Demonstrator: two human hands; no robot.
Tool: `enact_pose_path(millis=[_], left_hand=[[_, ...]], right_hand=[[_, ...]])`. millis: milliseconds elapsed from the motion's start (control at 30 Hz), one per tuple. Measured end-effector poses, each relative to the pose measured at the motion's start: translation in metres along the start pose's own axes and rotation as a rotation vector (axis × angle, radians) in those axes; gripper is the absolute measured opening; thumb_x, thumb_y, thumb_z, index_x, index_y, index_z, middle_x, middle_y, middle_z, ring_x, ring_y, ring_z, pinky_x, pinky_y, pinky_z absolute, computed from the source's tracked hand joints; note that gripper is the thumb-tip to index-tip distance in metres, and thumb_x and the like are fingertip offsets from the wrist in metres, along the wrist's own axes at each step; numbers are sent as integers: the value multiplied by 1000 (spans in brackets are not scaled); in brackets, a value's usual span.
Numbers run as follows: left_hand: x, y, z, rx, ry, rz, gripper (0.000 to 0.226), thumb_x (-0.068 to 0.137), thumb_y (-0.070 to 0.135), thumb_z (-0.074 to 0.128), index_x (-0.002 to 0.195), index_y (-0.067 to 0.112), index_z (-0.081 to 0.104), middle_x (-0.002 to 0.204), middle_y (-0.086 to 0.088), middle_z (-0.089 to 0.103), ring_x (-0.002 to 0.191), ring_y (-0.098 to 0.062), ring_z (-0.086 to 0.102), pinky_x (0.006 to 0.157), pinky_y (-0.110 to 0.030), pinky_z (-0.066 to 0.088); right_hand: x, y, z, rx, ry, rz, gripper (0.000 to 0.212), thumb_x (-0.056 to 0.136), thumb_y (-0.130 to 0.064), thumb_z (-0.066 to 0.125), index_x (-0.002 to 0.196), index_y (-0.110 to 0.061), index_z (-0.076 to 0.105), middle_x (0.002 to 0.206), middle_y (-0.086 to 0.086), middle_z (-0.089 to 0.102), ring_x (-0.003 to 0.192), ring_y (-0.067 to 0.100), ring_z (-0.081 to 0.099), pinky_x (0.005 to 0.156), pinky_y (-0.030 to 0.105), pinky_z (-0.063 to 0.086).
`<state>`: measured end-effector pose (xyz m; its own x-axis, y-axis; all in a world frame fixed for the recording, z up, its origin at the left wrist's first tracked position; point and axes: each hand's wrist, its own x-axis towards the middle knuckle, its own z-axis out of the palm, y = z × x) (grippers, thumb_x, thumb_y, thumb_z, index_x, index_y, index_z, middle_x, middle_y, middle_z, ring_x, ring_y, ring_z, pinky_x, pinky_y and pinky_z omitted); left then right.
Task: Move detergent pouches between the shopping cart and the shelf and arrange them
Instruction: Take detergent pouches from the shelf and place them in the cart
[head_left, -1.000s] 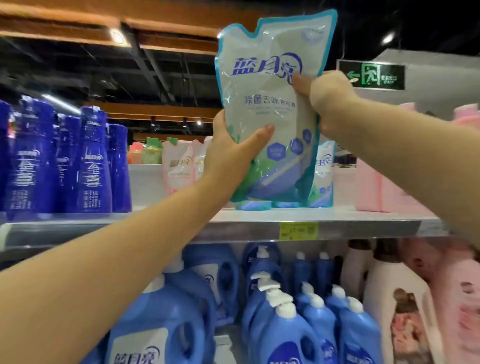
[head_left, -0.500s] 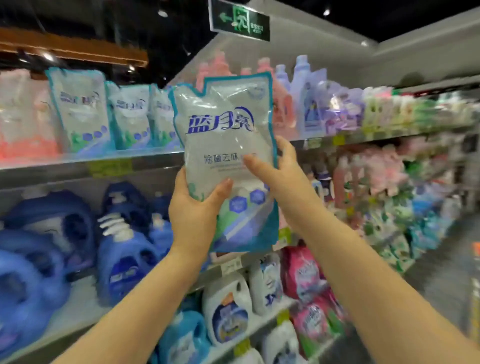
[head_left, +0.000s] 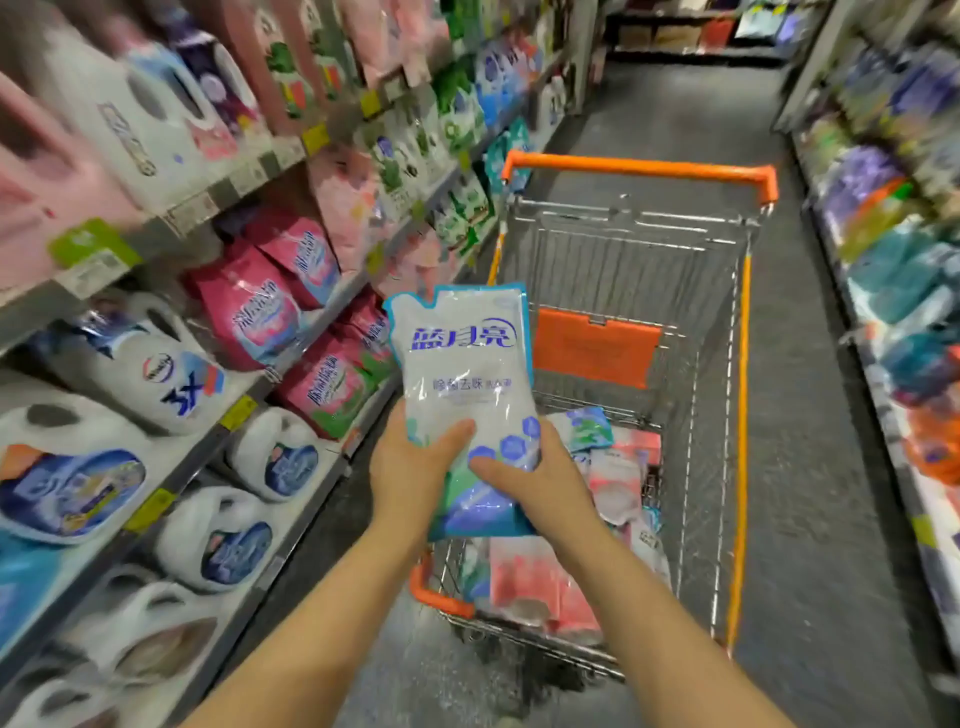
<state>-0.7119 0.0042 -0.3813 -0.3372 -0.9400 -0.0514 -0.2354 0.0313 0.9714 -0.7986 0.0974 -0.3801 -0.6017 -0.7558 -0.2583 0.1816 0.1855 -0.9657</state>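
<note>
Fingers (head_left: 451, 432) on both sides are curled round the detergent pouch (head_left: 462, 364) in the head view, the only view I have. The left hand (head_left: 408, 470) grips the pouch's lower left edge, with the thumb laid across the front and the other fingers hidden behind the film. The right hand (head_left: 545, 486) grips the lower right part the same way, its thumb pointing left across the blue and green print.

The pouch sits a little below the middle of the frame. It is upright and tipped slightly left, its white face with blue lettering turned toward me and its notched corner at the top. It is held up in the air over the near left corner of the shopping cart (head_left: 639, 169).

The cart fills the middle of the frame and runs right of centre. It has an orange bar at the far end, wire walls, and an orange flap (head_left: 597, 349) set across the wire inside. Low in the basket, at lower centre, lie other pouches (head_left: 618, 470) in pink, white and teal, overlapping one another; I cannot count them.

Shelves (head_left: 196, 460) with yellow price tags run along the left of the frame. They carry white jugs (head_left: 150, 371) at lower left and pink pouches (head_left: 260, 306) near them toward the centre. More stocked shelving (head_left: 893, 249), blurred, runs down the right edge, and grey floor (head_left: 810, 467) lies between it and the cart.
</note>
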Motion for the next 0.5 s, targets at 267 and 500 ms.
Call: enact_pose_path(millis=[267, 500], left_hand=[[-28, -120, 118, 208, -494, -331, 36, 80, 11, 71, 113, 22, 58, 115, -5, 66, 92, -12, 59, 66, -4, 45], [-33, -148, 158, 609, -1048, -437, 46, 94, 9, 50, 137, 8, 33, 121, 1, 46, 114, -18, 47, 64, -6, 30]], right_hand=[[-2, 130, -86, -70, 262, 417, 39, 80, -7, 70, 110, -19, 49, 104, -1, 65, 96, 17, 61, 86, 26, 46], [-3, 187, -123, -385, 307, 657, 20, 85, -10, 58, 74, -23, 48, 76, -9, 51, 85, 17, 53, 66, 25, 41]])
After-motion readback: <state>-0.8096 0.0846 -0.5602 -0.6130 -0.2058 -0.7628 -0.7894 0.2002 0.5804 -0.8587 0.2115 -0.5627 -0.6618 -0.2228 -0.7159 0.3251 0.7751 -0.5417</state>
